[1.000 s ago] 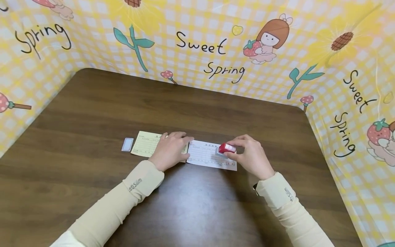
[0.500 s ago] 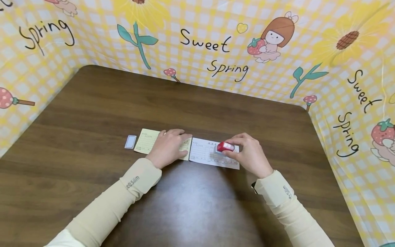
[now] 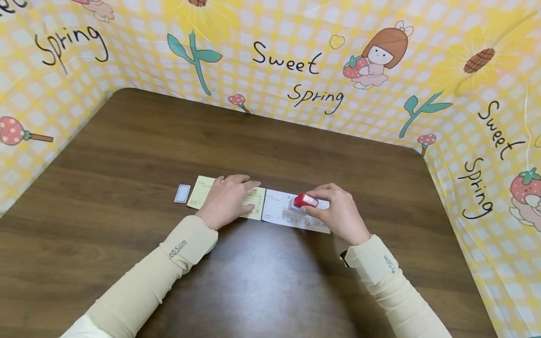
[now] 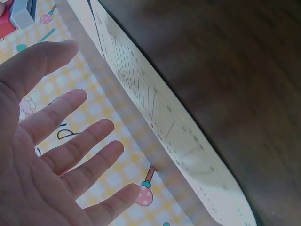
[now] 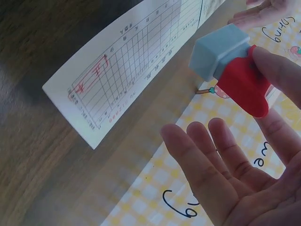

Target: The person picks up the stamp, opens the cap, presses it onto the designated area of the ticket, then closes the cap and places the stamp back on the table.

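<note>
My right hand pinches a red stamp with a pale grey-blue base between thumb and forefinger; the other fingers stand out from it in the right wrist view. The stamp is held over the white page of a small receipt book. A red stamped mark shows near that page's lower right corner. Over the yellow page on the left side of the book, my left hand is spread, hiding much of that page. Its fingers are spread and hold nothing in the left wrist view.
A small pale-blue rectangular piece lies just left of the yellow page. Brown wooden tabletop surrounds the book. A yellow checked cloth with printed figures rises along the table's back and sides.
My left hand has slid left, away from the book's fold. My right hand has shifted slightly left over the white page with the stamp. The head view has also drifted a little.
</note>
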